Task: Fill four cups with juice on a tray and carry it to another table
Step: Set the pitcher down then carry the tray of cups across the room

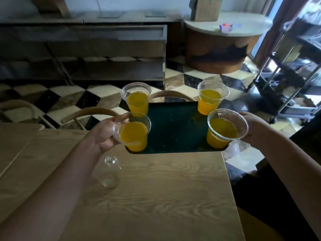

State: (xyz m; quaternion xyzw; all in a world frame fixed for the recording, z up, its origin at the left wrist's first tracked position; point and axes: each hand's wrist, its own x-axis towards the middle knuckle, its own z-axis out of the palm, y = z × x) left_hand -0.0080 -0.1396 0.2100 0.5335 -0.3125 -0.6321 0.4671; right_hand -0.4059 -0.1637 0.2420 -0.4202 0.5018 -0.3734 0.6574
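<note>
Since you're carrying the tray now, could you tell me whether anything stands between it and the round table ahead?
Nothing visible blocks the tiled floor between the tray and the round table at upper right; a chair back sits just beyond the tray, and a metal cart flanks the right.

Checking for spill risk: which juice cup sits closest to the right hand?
The near-right cup, at the tray's near right corner, beside the right hand; the other three stand farther away.

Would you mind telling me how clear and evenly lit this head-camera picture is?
Head view: daylight from the right washes out the round table; the background is smeared and bowed by the wide lens; the tray is very dark, the four cups of juice sharp; the clear bottle is blurred.
</note>
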